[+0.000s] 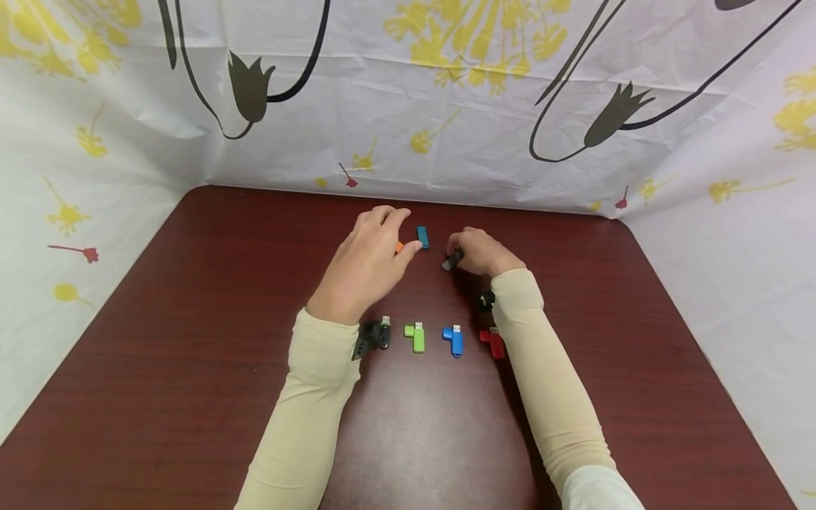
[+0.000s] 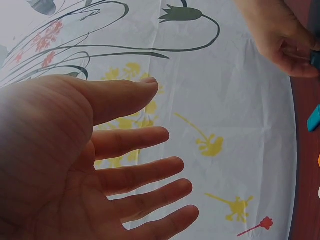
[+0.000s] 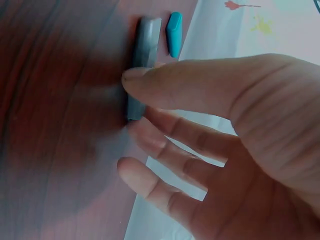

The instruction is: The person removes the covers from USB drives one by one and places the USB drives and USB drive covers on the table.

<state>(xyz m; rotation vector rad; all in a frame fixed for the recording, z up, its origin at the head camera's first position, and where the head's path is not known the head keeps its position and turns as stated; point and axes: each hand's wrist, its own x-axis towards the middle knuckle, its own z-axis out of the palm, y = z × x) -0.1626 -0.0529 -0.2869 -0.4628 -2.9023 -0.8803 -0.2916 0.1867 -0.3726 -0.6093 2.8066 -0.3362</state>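
Note:
My right hand [image 1: 481,251] pinches a dark grey USB flash drive [image 1: 452,260] just at the tabletop; in the right wrist view the thumb lies across the drive [image 3: 145,42], with fingers behind it. My left hand [image 1: 366,262] hovers with its fingers spread and holds nothing, as its bare palm [image 2: 55,165] shows in the left wrist view. An orange flash drive [image 1: 399,246] is mostly hidden behind the left thumb and fingers. Between the hands, farther back, lies a teal flash drive [image 1: 423,237], closed.
Nearer me, a row of opened swivel flash drives lies on the dark red table [image 1: 191,319]: black [image 1: 384,334], green [image 1: 418,338], blue [image 1: 456,342] and red [image 1: 496,344], the last partly behind my right sleeve. A patterned white cloth [image 1: 408,156] hangs behind the table and along its sides.

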